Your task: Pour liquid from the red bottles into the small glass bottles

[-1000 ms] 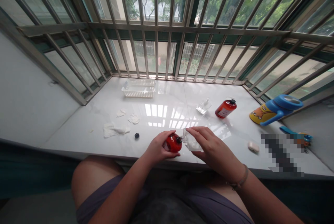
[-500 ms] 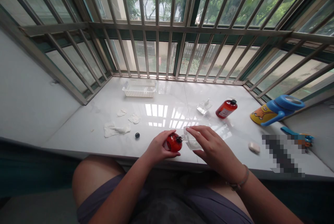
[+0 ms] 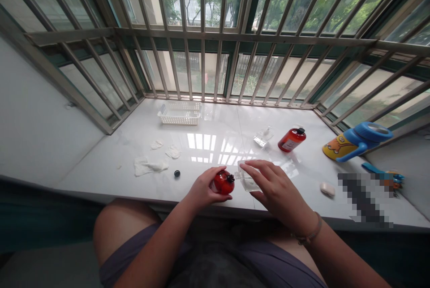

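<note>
My left hand (image 3: pixel 204 188) is wrapped round a red bottle (image 3: pixel 223 183) with a dark neck, near the front edge of the white ledge. In my right hand (image 3: pixel 273 183) is a clear glass bottle (image 3: pixel 247 181), tipped on its side so that its neck points left. The mouths of the two bottles are very close together; whether they touch I cannot tell. Left of my hands lies a small black cap (image 3: pixel 177 174). Crumpled white tissue (image 3: pixel 149 166) and smaller tissue scraps (image 3: pixel 173 152) lie beyond it.
A white plastic basket (image 3: pixel 179 114) stands at the back left. Behind my right hand are another clear bottle (image 3: pixel 263 137) and a second red bottle (image 3: pixel 291 139) with a black cap. Farther right are a blue-and-yellow flask (image 3: pixel 354 142) and a small pale object (image 3: pixel 327 189). Metal bars (image 3: pixel 219 68) line the windows.
The clear glass bottle has shifted very slightly up with my right hand. My left hand and the red bottle have stayed almost in place.
</note>
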{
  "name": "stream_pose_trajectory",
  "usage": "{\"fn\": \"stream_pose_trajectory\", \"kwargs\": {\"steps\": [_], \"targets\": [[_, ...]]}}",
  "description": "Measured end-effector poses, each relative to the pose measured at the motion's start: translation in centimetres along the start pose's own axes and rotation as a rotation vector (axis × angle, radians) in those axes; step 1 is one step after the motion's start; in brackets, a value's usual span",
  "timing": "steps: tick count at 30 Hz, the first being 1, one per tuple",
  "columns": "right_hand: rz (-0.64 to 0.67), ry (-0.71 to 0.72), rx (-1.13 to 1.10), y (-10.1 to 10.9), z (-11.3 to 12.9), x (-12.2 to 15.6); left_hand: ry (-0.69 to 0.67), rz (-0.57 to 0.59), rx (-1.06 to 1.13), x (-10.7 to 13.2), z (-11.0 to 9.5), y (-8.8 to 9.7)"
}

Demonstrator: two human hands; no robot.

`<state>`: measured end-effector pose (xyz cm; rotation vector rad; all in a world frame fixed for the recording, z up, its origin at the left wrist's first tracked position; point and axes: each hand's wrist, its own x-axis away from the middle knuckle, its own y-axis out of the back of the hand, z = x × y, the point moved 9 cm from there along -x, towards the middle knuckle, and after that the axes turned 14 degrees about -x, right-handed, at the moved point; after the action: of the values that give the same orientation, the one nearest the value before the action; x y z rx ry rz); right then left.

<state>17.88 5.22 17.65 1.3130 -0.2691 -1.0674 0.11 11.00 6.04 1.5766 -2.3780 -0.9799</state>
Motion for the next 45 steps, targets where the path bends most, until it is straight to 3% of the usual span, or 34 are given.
{"fn": "stream_pose_trajectory", "kwargs": {"steps": [45], "targets": [[-0.056,0.06,0.087,0.8,1.0,-0.1,0.001,-0.003,0.006,0.0,0.1,0.2]]}}
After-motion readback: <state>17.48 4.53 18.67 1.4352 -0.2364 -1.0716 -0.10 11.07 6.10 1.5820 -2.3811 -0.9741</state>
